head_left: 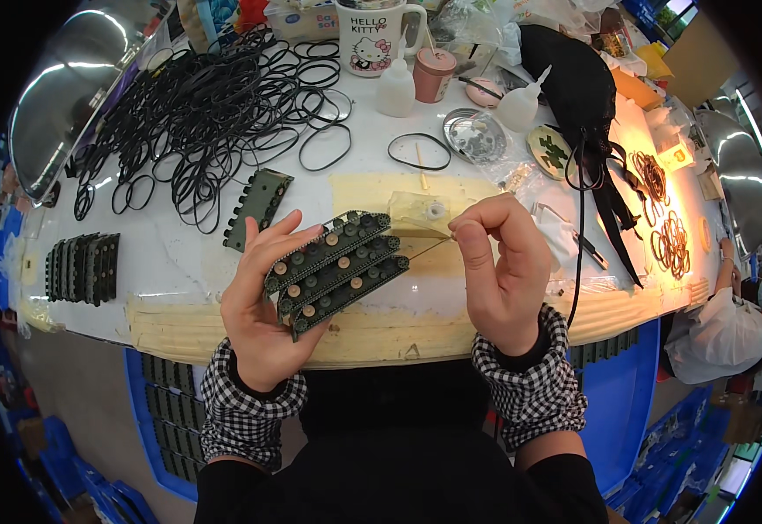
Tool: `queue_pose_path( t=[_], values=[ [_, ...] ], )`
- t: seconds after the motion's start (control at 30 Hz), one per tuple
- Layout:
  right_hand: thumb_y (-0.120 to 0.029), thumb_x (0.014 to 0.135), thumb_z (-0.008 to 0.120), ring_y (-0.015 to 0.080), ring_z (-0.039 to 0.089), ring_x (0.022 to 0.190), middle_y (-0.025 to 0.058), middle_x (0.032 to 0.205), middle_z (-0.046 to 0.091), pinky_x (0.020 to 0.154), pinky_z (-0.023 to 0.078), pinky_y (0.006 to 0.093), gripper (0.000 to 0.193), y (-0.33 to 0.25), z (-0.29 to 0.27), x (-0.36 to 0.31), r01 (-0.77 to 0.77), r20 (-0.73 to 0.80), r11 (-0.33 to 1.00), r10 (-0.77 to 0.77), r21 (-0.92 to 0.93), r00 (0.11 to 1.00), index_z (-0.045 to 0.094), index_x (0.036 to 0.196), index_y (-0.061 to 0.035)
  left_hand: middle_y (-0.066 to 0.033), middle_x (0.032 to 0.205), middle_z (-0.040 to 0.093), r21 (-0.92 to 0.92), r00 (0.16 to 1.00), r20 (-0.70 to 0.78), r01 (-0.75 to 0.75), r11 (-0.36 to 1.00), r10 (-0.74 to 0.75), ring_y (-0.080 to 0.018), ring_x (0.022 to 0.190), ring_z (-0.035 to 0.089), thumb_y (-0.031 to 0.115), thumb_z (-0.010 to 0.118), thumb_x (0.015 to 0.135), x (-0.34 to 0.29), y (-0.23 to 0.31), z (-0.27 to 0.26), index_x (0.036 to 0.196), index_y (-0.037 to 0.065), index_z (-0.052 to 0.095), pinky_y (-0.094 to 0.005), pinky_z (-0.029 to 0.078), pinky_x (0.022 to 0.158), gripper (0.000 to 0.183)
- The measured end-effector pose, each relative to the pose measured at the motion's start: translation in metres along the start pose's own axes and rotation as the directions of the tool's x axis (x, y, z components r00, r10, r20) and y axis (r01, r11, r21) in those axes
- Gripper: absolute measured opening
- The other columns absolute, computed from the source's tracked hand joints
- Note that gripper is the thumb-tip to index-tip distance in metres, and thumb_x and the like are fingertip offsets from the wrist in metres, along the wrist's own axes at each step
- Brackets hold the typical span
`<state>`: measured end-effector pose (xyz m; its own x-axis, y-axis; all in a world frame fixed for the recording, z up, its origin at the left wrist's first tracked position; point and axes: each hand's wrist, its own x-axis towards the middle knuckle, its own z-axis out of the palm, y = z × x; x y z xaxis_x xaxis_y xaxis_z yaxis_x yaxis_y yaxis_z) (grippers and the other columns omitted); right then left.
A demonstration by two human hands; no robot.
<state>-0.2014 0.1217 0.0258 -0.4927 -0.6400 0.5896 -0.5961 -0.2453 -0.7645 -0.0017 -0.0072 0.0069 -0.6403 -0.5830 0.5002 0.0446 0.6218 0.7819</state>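
My left hand (259, 327) holds a bundle of three dark green toy tank track assemblies (337, 271), side by side, with black belts around their wheels and several tan hubs showing. The thumb and fingers spread around the bundle's left end. My right hand (508, 279) is closed in a pinch on a thin, needle-like rod (431, 251). The rod slants down-left, its far tip at or very near the right end of the assemblies; whether it touches, I cannot tell. Beyond my left fingers lies another green track part (257, 208) on the table.
A heap of black rubber belts (180, 118) covers the back left, with one loose belt (418, 152) at centre. More track assemblies (82, 268) stand at left. White squeeze bottle (396, 90), mug (366, 39) and metal dish (473, 134) stand behind. Blue trays (139, 393) sit below the table edge.
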Motion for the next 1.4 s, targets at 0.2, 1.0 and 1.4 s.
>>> queue_pose_path(
  t=[0.2,1.0,1.4],
  values=[
    [-0.004,0.09,0.066,0.0167,0.055,0.065,0.0062,0.075,0.057,0.062,0.045,0.0274,0.009,0.002,-0.004,0.004,0.026,-0.14,0.981,-0.053,-0.191,0.989,0.06,0.085,0.0001,-0.013,0.119,0.066,0.002,1.0,0.004,-0.001,1.0,0.0,-0.0336,0.13,0.05,0.006,0.075,0.067,0.0,0.0,0.0,0.119,0.0,0.062,-0.0628,0.008,0.116,0.054],
    [0.002,0.084,0.069,0.0207,0.059,0.068,0.0083,0.08,0.062,0.06,0.047,0.0284,0.009,-0.007,-0.007,0.01,0.209,-0.068,0.866,-0.268,-0.453,0.961,0.061,0.086,0.0,-0.0115,0.118,0.068,0.02,0.997,0.071,-0.035,0.999,0.033,-0.0348,0.129,0.051,0.01,0.073,0.064,0.0,0.001,-0.001,0.116,0.002,0.063,-0.0647,0.007,0.115,0.054],
    [0.0,0.085,0.069,0.0224,0.058,0.068,0.0089,0.079,0.061,0.061,0.046,0.0294,0.008,0.003,-0.005,0.014,0.214,0.047,0.781,-0.231,-0.587,0.972,0.062,0.087,-0.0016,-0.011,0.117,0.069,0.002,0.996,0.086,-0.018,1.0,0.018,-0.0345,0.128,0.052,0.009,0.074,0.064,0.001,0.003,-0.001,0.115,0.002,0.064,-0.0642,0.007,0.116,0.053]
  ],
)
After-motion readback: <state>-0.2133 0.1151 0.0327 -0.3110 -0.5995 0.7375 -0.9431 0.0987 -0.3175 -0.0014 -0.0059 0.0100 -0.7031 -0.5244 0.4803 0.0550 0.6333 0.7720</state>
